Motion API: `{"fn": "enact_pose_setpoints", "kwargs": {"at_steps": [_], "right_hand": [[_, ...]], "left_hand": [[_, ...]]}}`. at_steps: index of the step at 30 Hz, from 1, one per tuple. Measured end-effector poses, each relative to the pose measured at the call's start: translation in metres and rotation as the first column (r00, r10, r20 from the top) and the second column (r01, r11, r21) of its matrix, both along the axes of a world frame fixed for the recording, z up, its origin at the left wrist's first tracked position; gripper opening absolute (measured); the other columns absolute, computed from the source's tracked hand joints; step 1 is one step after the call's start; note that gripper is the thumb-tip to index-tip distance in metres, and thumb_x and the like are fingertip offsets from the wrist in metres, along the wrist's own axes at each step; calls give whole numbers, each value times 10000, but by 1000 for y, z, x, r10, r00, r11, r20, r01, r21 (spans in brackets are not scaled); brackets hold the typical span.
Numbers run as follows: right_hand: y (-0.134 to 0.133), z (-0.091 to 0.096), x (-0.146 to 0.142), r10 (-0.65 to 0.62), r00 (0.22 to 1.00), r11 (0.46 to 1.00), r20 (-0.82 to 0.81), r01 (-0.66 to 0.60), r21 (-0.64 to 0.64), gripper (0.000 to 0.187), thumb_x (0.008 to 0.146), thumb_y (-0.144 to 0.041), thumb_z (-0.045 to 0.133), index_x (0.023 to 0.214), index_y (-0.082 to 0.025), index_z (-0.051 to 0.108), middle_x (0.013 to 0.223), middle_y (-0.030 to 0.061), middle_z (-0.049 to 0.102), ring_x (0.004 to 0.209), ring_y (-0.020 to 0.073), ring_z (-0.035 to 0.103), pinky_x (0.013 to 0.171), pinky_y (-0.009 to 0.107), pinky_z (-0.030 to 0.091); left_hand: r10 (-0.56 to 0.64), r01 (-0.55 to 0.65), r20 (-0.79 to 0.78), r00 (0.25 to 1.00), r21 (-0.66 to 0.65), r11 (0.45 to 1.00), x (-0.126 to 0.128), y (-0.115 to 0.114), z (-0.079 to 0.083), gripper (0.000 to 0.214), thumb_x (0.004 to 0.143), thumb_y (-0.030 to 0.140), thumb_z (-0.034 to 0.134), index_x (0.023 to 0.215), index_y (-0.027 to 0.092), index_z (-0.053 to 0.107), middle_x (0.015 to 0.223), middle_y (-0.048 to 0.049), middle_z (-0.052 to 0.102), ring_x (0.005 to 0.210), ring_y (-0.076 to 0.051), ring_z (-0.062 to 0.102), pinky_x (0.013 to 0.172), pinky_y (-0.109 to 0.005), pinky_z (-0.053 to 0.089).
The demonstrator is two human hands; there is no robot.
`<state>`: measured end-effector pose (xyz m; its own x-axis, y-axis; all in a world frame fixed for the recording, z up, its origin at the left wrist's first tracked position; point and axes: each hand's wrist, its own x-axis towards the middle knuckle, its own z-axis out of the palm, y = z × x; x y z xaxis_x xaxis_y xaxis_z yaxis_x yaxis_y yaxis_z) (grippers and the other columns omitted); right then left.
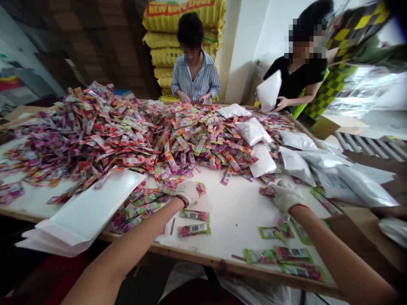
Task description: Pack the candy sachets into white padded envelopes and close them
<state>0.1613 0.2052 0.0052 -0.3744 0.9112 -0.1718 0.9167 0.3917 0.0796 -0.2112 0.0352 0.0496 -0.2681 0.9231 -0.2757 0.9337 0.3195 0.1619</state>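
Near the middle of the frame, your gloved left hand (187,192) grips a small packet (201,188). Right of centre, your gloved right hand (288,196) meets another packet (267,191); whether gripped, I cannot tell. A packet heap (127,135) spreads across the upper left.

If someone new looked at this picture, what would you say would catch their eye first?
Probably the big heap of small, colourful packets, spread across the back and left of the white table. Next might come white bags along the table's right side and yellow sacks stacked behind the person in the striped shirt. Nearer, the gloved left hand and gloved right hand each touch a packet.
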Motion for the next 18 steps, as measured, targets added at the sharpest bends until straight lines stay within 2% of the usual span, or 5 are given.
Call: {"fn": "enact_pose_setpoints", "kwargs": {"at_steps": [5,8,11,14,18], "right_hand": [[-25,3,-52,168,974,984,-150,-156,86,446,794,-264,569,1230,-175,603,1080,128,685,978,270,623,841,328,422],[-32,13,-100,267,942,961,-204,-245,127,509,777,-257,579,1283,-203,564,1135,111,681,999,264,623,835,316,422],[-31,24,-144,307,940,951,-150,-300,68,573,784,-254,576,1353,-222,515,1179,119,667,1036,282,619,835,340,424],[-34,28,-169,276,956,960,-102,-280,-28,500,819,-329,570,1304,-207,563,1153,150,675,1018,310,633,791,359,435],[-63,22,-168,297,950,949,-98,-305,-81,438,809,-396,578,1186,-181,637,1034,170,698,941,325,650,754,367,440]], "left_hand": [[-186,186,-5,983,96,978,18,-16,13,238,820,347,568,958,190,681,990,-119,699,926,-270,653,826,-350,465],[-223,236,-104,969,141,962,-6,-31,29,288,894,379,478,979,170,659,891,-128,678,857,-271,636,779,-368,451],[-168,199,-226,959,122,972,-44,-48,36,350,949,331,371,1025,135,651,939,-171,663,885,-287,619,767,-390,440],[-176,194,-232,957,58,979,-66,-68,27,275,917,298,443,972,145,664,899,-150,671,851,-279,622,749,-378,449],[-265,283,-177,948,84,955,-51,-93,-1,198,860,216,513,1000,166,644,977,-113,670,926,-258,619,875,-385,454]]}}
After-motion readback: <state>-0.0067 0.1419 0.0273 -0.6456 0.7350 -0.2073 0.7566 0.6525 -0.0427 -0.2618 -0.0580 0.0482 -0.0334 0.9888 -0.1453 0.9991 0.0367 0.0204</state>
